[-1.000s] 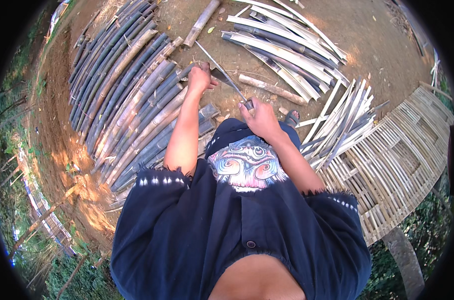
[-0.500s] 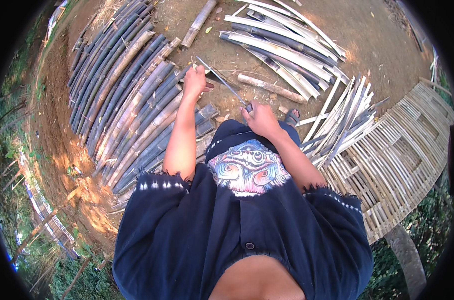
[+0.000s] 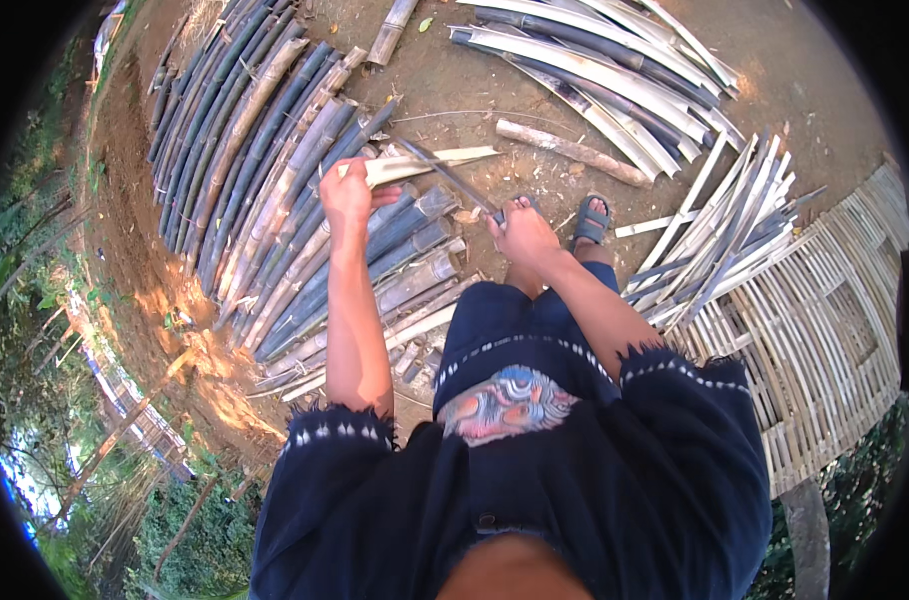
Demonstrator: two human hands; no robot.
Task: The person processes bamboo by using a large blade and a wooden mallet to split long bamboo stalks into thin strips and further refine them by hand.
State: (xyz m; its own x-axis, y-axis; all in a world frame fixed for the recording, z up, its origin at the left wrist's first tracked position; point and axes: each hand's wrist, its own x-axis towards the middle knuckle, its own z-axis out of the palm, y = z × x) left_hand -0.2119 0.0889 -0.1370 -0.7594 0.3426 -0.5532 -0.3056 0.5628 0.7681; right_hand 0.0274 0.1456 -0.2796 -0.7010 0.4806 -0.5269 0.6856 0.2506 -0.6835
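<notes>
Dozens of dark round bamboo poles [image 3: 255,170] lie in a fan across the upper left of the frame, on bare brown earth. Just right of them the left hand [image 3: 347,195] is closed around one end of a pale split bamboo strip [image 3: 430,163], which runs rightward at upper centre. Across it lies a long dark knife blade [image 3: 453,178], slanting down to the right hand [image 3: 523,235], whose fingers are wrapped tight round the handle near the frame's centre. The step in hand looks like splitting or trimming the strip; the next move probably calls for a firm grip on the strip while the blade is driven along the grain. A grey sandalled foot [image 3: 592,220] shows just right of that hand. Further right, pale split bamboo slats [image 3: 715,230] are heaped beside a woven bamboo panel [image 3: 825,330]. Compared with a second ago, the left hand now grips a pale strip, held out flatter, and the blade crosses it lower.
</notes>
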